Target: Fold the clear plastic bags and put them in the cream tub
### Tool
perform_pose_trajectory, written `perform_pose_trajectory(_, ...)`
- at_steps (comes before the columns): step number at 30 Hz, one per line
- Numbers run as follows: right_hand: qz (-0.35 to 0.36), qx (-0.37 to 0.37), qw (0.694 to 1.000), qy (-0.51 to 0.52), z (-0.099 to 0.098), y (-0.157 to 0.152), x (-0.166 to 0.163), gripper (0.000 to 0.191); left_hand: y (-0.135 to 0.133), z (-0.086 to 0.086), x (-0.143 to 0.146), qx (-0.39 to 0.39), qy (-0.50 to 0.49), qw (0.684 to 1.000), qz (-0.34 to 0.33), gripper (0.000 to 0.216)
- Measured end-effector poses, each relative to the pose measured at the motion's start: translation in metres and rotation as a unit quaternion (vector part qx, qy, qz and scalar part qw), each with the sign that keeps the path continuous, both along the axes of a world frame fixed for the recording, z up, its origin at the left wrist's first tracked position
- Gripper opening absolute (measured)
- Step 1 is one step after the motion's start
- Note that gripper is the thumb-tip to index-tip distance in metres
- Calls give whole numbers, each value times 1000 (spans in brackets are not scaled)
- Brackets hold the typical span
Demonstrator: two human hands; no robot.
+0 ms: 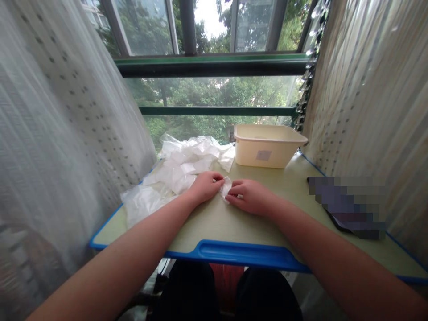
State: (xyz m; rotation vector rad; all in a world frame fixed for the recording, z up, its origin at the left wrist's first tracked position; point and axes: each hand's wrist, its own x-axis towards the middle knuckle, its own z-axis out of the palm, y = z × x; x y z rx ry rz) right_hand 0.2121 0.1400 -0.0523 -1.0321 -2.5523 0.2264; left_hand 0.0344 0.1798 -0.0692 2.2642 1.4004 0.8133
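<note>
Between my two hands, a small crumpled or folded piece of thin white plastic (226, 191), which looks like a plastic bag, lies at the middle of the table. My left hand (207, 185) pinches its upper left side with thumb and fingers. From the right, my right hand (246, 196) grips its lower right edge, fingertips pressed together. A loose heap of thin white plastic bags (182, 167) spreads behind and to the left of my left hand, partly covered by my left forearm.
A cream plastic bin (267, 151) stands at the back right of the blue-edged table (214, 227). Farther right lies a dark, pixelated flat object (347, 209). A blue tray groove (247, 252) runs along the front edge. Curtains hang on both sides; a railed window is behind.
</note>
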Motion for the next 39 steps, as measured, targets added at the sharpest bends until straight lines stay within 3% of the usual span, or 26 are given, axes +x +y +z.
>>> perform_pose_trajectory(11, 34, -25, 999, 27, -1, 7, 8, 16, -9, 4, 5, 83, 55, 994, 36, 25)
perform_pose_trajectory(18, 14, -14, 999, 29, -4, 11, 8, 13, -33, 8, 3, 198, 258, 946, 4, 27)
perform_pose_trajectory(23, -5, -22, 1000, 16, -6, 12, 10, 18, -56, 9, 6, 249, 304, 918, -44, 25)
perform_pose_trajectory(28, 26, -48, 998, -13, -5, 13, 16, 17, -65, 6, 13, 250, 306, 918, -41, 25)
perform_pose_trajectory(34, 60, -142, 988, -15, 6, 11, 28, 23, -66, 6, 15, 228, 354, 906, -46, 17)
perform_pose_trajectory(37, 32, -165, 986, 3, 17, 7, 30, 23, -68, 6, 16, 237, 368, 898, -50, 18)
perform_pose_trajectory(39, -2, -136, 990, 39, 22, 4, 28, 24, -68, 6, 17, 246, 373, 893, -50, 19)
